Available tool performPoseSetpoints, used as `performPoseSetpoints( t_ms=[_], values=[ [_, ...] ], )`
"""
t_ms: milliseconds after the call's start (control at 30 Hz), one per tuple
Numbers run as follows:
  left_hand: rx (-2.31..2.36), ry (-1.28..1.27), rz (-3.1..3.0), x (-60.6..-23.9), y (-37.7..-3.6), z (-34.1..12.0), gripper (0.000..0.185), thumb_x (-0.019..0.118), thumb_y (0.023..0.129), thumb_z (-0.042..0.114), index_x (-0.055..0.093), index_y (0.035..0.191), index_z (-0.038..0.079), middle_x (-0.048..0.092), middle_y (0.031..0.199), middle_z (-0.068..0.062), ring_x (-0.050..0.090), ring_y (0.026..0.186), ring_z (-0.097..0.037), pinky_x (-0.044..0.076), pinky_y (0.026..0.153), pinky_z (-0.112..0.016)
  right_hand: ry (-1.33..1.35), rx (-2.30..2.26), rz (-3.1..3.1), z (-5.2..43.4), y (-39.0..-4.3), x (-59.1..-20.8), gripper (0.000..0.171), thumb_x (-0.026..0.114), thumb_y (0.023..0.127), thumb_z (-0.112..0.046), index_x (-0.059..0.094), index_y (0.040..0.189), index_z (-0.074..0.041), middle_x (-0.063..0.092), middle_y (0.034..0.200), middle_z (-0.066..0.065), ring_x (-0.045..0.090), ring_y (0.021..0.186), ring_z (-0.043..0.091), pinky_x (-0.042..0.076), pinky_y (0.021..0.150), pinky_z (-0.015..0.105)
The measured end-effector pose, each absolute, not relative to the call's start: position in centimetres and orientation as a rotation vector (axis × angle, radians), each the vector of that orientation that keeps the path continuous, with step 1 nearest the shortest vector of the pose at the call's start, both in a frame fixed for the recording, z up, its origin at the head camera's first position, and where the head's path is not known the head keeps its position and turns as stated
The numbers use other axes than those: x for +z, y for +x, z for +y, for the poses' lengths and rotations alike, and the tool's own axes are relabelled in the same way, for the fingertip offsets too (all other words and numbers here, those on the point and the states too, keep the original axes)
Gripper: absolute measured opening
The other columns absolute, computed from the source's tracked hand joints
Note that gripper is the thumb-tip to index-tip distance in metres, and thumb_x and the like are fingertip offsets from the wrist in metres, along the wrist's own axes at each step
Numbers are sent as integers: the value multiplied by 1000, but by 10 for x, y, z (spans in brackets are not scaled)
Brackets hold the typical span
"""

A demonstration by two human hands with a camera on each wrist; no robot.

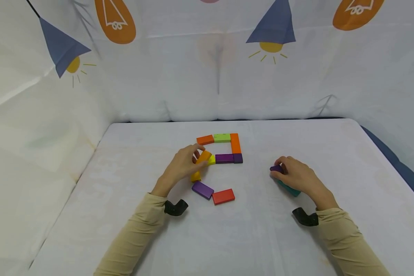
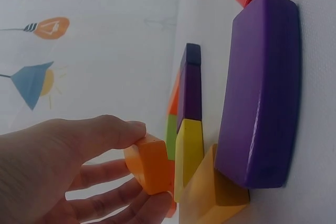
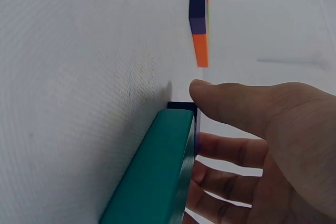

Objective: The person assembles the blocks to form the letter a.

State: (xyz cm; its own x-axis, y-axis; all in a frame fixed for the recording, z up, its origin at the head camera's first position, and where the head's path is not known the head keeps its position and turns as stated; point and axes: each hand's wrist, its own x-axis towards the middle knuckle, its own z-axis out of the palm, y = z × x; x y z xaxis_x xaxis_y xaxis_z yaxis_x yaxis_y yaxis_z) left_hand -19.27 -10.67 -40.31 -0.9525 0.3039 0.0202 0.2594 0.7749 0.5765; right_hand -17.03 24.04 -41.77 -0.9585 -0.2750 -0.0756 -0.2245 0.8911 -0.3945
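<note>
My left hand (image 1: 181, 164) pinches an orange block (image 2: 152, 167) between thumb and fingers. It is held tilted, close over a yellow block (image 2: 190, 148) and an amber block (image 1: 195, 176). A purple block (image 1: 202, 190) lies against the amber one, and a red block (image 1: 223, 196) meets its other end. Off to the right, my right hand (image 1: 301, 177) has thumb and fingers about a dark purple block (image 1: 276, 168), partly hidden by the fingers. Right by that block lies a teal block (image 3: 155, 169), under the palm in the head view.
Farther back, an orange-red block (image 1: 205, 140), a green block (image 1: 222, 138), a long orange block (image 1: 235, 143), a purple block (image 1: 224, 158) and a dark violet block (image 1: 238, 158) join in a bent line. A white table (image 1: 141, 145) carries everything, with printed white cloth (image 1: 179, 76) behind.
</note>
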Motion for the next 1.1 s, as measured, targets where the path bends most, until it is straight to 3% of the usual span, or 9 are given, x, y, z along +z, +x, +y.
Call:
performPoseSetpoints(
  t_ms=[500, 767, 1100],
  values=[
    [915, 455, 2871, -404, -190, -94, 45, 64, 79, 31, 52, 117, 12, 57, 96, -6, 51, 76, -15, 44, 62, -22, -436, -563, 2916, 241, -170, -418, 44, 60, 81, -39, 55, 108, -4, 56, 92, 12, 52, 77, 19, 43, 60, 32],
    [890, 455, 2866, -405, -186, -85, 41, 66, 77, 33, 55, 113, 17, 55, 101, -3, 51, 85, -15, 46, 69, -26, -439, -549, 2911, 241, -170, -419, 46, 61, 80, -39, 55, 109, -4, 56, 95, 12, 53, 80, 20, 45, 62, 35],
    [810, 538, 2853, -407, -181, -71, 40, 64, 79, 33, 55, 113, 14, 57, 92, -3, 51, 78, -13, 45, 66, -22, -445, -560, 2918, 242, -172, -420, 43, 61, 80, -38, 55, 108, -5, 56, 92, 10, 51, 78, 19, 43, 61, 32]
  ],
)
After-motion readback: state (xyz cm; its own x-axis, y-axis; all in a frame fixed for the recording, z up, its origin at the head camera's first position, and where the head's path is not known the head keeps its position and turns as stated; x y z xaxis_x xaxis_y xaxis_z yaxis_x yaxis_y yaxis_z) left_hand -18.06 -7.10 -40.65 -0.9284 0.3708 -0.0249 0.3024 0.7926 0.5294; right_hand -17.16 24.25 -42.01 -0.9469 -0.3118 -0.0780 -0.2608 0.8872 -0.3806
